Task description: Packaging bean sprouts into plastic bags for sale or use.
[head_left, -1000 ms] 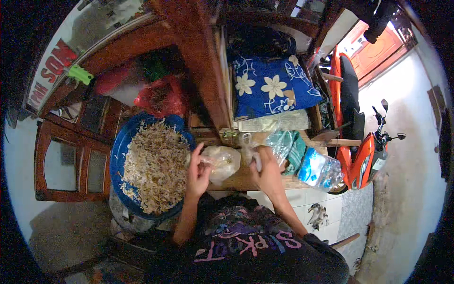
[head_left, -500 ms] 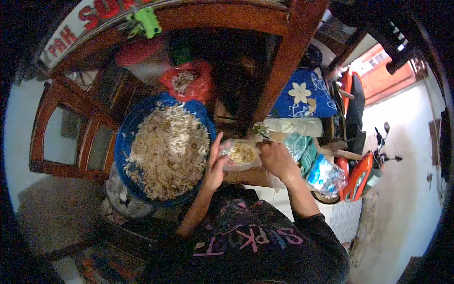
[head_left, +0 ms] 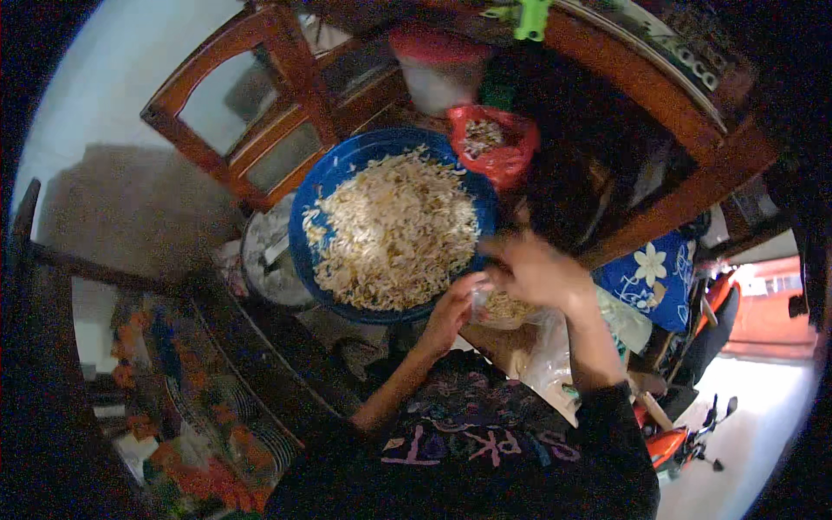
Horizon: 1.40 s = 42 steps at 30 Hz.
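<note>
A big blue basin (head_left: 303,260) holds a heap of pale, shredded food (head_left: 394,230) with brownish bits through it. Just beyond the basin's lower right rim, my left hand (head_left: 455,310) grips the edge of a small clear plastic bag (head_left: 510,308) with some of the same-looking shreds inside. My right hand (head_left: 544,270) reaches across above the bag, its fingers pointing left at the basin's rim. Motion smears those fingers, so what they hold, if anything, does not show.
Behind the basin sit a red plastic bag (head_left: 511,160) with pale pieces in it and a white tub with a red lid (head_left: 438,48). Wooden framing (head_left: 685,208) slants across the right. Farther right are a blue flowered cloth (head_left: 646,282) and an orange motorcycle (head_left: 667,449).
My view has swung left, so the basin sits nearer the middle. My right hand has moved from the right of the small bag to above it, toward the basin.
</note>
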Available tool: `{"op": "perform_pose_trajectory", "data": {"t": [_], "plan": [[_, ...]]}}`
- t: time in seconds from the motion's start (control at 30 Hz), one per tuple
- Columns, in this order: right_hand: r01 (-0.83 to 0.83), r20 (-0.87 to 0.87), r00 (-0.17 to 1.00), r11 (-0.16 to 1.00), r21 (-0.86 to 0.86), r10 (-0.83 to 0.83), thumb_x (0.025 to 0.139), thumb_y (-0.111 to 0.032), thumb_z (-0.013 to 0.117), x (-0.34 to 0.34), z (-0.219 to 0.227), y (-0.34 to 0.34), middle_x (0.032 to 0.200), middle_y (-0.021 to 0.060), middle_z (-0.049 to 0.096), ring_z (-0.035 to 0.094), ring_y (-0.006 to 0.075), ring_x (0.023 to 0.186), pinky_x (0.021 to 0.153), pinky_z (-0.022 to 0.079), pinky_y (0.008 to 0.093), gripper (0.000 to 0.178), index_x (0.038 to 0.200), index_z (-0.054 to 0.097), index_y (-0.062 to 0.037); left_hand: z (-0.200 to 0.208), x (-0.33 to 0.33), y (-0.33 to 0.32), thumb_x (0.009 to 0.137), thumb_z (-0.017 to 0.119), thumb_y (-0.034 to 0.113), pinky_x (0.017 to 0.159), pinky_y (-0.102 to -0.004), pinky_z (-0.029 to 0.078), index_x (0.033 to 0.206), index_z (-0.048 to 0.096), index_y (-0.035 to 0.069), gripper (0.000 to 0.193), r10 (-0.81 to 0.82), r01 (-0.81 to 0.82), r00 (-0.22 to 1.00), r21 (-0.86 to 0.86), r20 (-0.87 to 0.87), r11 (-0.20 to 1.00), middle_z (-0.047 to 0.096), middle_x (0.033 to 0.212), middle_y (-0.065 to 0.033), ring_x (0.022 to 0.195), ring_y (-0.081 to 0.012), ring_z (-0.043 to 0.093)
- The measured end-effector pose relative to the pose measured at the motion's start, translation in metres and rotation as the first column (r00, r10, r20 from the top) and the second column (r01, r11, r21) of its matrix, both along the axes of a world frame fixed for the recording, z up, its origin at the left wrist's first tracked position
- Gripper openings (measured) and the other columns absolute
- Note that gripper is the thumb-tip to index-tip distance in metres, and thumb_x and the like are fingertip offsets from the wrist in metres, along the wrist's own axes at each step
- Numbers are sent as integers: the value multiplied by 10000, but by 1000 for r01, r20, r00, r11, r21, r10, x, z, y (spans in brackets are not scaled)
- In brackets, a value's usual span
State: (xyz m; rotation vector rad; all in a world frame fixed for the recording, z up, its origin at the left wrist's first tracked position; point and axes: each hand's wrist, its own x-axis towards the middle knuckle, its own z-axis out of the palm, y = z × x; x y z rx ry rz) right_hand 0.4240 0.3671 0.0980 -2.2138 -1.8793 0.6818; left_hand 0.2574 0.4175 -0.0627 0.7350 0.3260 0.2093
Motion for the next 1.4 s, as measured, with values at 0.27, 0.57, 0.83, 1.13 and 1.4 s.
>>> {"op": "perform_pose_trajectory", "data": {"t": [0.27,0.57,0.83,1.13,1.4], "plan": [[-81,144,972,844,-531,184,483,-540,841,12,-93,195,1517,211,143,206,392,1379,1098,275,478,1189,1463,257,-202,154,-65,38,949,450,99,812,-279,473,1289,463,19,349,-10,29,999,449,-45,893,579,1180,-96,942,-150,587],[-189,261,949,982,28,176,602,-530,791,39,-277,161,1428,227,349,250,402,1358,1081,250,551,896,1354,455,-178,174,-100,134,934,467,45,686,-244,477,1276,466,0,345,387,-290,922,636,-14,715,595,1089,-94,812,-126,605],[247,-134,962,967,57,-237,613,-358,835,33,-206,188,1345,231,454,464,347,1225,1025,386,356,761,1254,544,-67,95,-84,246,978,448,191,634,-253,477,1277,484,26,344,607,-470,787,745,111,473,588,1151,-106,728,-126,601],[384,-681,678,923,6,-277,687,-276,760,26,-166,207,1288,160,520,526,281,1132,999,406,358,777,1332,418,-11,-5,-49,287,982,361,419,580,-285,503,1495,148,166,610,597,-253,794,833,-113,493,421,1369,-229,639,-163,618],[195,-921,246,946,-258,-301,836,-271,619,34,-191,267,1268,112,559,530,234,1138,994,398,328,531,1286,508,-14,16,-22,287,957,382,482,570,-305,485,1478,163,51,710,536,-292,840,901,82,320,591,1106,-223,600,-181,601]]}}
